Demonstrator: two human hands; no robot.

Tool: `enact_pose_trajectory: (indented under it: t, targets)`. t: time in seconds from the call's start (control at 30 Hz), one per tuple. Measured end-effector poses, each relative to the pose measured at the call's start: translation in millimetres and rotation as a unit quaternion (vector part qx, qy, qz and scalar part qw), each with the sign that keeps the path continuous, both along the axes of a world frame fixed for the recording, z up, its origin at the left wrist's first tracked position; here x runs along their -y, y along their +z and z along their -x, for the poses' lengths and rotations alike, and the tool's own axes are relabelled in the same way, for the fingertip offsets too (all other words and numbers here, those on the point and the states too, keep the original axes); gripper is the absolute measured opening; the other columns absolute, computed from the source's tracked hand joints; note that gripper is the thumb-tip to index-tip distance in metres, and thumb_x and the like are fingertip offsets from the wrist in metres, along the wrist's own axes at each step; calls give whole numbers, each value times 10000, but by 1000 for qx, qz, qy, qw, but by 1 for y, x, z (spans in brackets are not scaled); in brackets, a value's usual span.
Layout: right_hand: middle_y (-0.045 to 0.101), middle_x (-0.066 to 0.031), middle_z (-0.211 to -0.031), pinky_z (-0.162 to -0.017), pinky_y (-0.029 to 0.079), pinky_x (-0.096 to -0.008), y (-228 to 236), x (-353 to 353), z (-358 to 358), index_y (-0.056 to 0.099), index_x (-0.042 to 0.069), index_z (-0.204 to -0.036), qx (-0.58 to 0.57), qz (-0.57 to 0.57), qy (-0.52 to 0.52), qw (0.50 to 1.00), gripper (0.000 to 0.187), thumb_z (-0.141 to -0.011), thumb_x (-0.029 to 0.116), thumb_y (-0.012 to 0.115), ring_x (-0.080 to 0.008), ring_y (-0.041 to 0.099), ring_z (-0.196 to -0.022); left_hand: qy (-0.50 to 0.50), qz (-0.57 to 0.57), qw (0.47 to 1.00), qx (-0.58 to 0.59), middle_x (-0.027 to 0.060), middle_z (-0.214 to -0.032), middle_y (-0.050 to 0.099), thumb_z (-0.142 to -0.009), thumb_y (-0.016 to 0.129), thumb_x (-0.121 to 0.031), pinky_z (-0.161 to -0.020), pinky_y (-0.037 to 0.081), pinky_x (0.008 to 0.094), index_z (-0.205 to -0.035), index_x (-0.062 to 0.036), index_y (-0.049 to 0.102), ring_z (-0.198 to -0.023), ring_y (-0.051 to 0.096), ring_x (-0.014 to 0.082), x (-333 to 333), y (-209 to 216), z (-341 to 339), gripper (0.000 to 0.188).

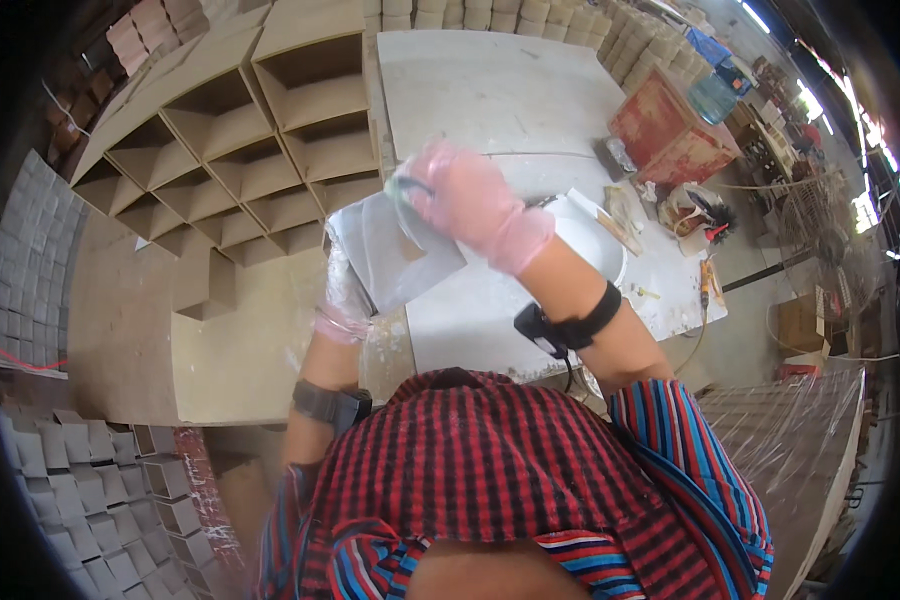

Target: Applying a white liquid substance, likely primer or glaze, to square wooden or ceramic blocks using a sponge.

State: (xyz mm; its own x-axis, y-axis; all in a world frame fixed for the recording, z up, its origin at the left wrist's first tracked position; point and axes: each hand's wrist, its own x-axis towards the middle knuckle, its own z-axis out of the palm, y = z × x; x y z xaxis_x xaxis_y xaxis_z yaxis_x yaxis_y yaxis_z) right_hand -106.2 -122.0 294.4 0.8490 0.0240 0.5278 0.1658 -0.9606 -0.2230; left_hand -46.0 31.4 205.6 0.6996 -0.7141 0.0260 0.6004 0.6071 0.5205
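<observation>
My left hand (345,300), in a thin clear-pink glove, grips the near-left side of a grey-white square box (405,250) and holds it up over the table. My right hand (465,200), gloved in the same pink, is above the far part of the box. Its fingers are closed round a small thing with a dark edge, too blurred to name. Motion smears this hand, and I cannot tell whether it touches the box. To the right of the box, partly behind my right forearm, is a round white basin (595,235) with a flat stick across its rim.
Open brown board boxes (235,165) are stacked on the left of the table, with one single box (205,285) nearer. A red crate (670,125) bearing a blue water bottle (715,97) stands at the far right. A screwdriver-like orange tool (705,280) lies by the right edge.
</observation>
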Motion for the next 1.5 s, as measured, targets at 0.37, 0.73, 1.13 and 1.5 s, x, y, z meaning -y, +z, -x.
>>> enact_pose_trajectory:
  t: [0.37, 0.73, 1.13, 1.5]
  targets:
    - [587, -125, -869, -753, 454, -384, 5, -1, 1, 610, 102, -919, -82, -68, -33, 994, 257, -814, 316, 516, -305, 558, -853, -41, -57, 997, -32, 92, -1256, 450, -826, 384, -581, -927, 405, 371, -1279, -76, 369, -1112, 469, 234, -5, -8, 3, 678]
    - [583, -134, -895, -784, 441, -389, -7, 15, -7, 606, 100, -940, -95, -101, -105, 985, 232, -816, 272, 510, -311, 555, -856, -74, 3, 996, -39, 91, -1239, 465, -908, 343, -441, -926, 405, 358, -1239, -65, 412, -1108, 470, 220, -10, -7, 6, 506]
    - [579, -86, -918, -753, 473, -354, -10, -26, 14, 608, 153, -960, -143, 90, 260, 951, 193, -786, 214, 550, -270, 577, -854, -64, -71, 995, 37, 83, -1143, 542, -912, 391, -308, -866, 457, 328, -1210, -49, 452, -1019, 538, 195, -8, -32, 3, 400]
    - [570, -118, -931, -763, 452, -390, 7, -34, -11, 589, 93, -953, -88, 46, 220, 971, 224, -800, 236, 510, -300, 548, -886, -64, -85, 993, -46, 82, -1188, 509, -921, 389, -349, -922, 413, 322, -1240, -61, 418, -1075, 496, 180, -4, -37, 13, 431]
